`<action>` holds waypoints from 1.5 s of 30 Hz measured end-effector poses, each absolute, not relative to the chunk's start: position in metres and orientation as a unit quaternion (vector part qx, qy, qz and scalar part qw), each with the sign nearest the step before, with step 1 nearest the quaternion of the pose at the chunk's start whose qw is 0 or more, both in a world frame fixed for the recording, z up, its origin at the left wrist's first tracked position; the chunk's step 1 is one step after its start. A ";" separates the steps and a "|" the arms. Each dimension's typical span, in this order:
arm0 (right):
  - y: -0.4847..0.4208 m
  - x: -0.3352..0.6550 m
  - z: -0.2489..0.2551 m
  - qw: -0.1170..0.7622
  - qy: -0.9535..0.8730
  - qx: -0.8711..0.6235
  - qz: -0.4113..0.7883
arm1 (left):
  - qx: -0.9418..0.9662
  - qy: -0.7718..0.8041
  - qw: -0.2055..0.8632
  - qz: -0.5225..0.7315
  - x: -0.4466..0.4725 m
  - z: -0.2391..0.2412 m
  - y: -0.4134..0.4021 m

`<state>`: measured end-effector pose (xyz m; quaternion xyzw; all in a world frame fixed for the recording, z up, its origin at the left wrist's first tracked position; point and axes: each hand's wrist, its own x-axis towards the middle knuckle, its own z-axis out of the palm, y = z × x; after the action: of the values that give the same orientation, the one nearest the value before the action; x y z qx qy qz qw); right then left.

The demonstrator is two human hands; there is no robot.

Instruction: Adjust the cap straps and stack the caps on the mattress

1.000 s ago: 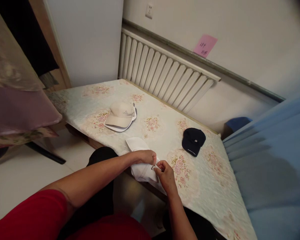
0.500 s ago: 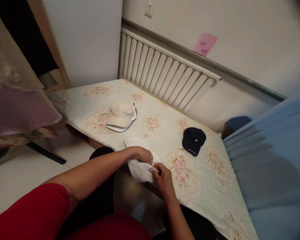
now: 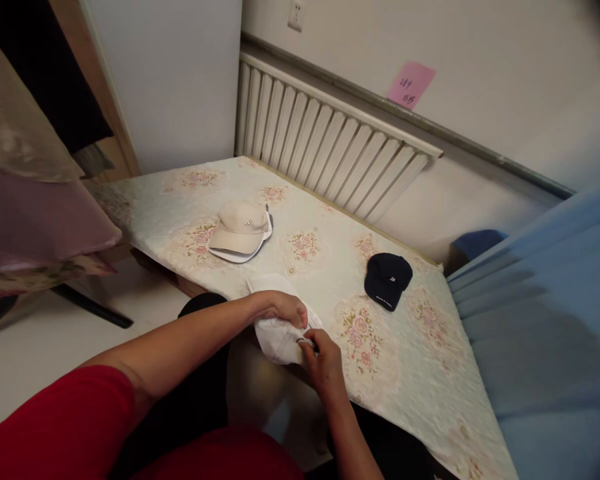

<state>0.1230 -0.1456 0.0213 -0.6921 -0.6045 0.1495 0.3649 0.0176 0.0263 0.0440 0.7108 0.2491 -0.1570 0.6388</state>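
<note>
A white cap (image 3: 276,341) lies at the near edge of the table, partly hidden under my hands, its brim pointing up and to the left. My left hand (image 3: 289,309) is closed on the cap's back edge. Beside it my right hand (image 3: 324,360) pinches the strap end, where a small dark piece shows between cap and fingers. Farther left, a beige cap (image 3: 241,225) rests on top of a white one, brims together. A navy cap (image 3: 388,280) with a small white emblem sits off to the right.
The table wears a flowered cloth (image 3: 325,267). Behind it stand a white radiator (image 3: 320,127) and a wall with a pink note (image 3: 411,85). A blue curtain (image 3: 545,320) hangs at the right; a draped chair (image 3: 40,220) is at the left.
My fingers have shifted slightly at the white cap's strap, the left fingertips moving closer to the right hand. The other caps have stayed in place.
</note>
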 end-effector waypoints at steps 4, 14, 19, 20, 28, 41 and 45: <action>-0.146 0.123 0.020 0.357 -0.606 -0.698 0.134 | 0.755 0.254 0.589 -0.136 0.019 0.045 0.021; -0.146 0.127 0.015 0.360 -0.582 -0.716 0.137 | 0.894 0.210 0.396 -0.015 0.012 0.054 0.001; -0.144 0.128 0.016 0.372 -0.564 -0.719 0.163 | 0.939 0.143 0.313 -0.031 -0.001 0.057 -0.009; -0.144 0.128 0.016 0.372 -0.563 -0.719 0.165 | 0.942 0.146 0.301 -0.038 -0.002 0.058 -0.010; -0.147 0.133 0.030 0.343 -0.591 -0.695 0.224 | 0.946 0.150 0.280 -0.060 -0.004 0.063 -0.012; -0.150 0.132 0.024 0.342 -0.577 -0.710 0.214 | 0.959 0.164 0.229 -0.023 -0.015 0.055 -0.014; -0.154 0.133 0.020 0.348 -0.569 -0.713 0.216 | 0.964 0.165 0.208 0.004 -0.017 0.051 -0.011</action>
<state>0.1329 -0.1536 0.0201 -0.7134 -0.5686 0.2164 0.3476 -0.0174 -0.0113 0.0507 0.9640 0.1649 0.0039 0.2085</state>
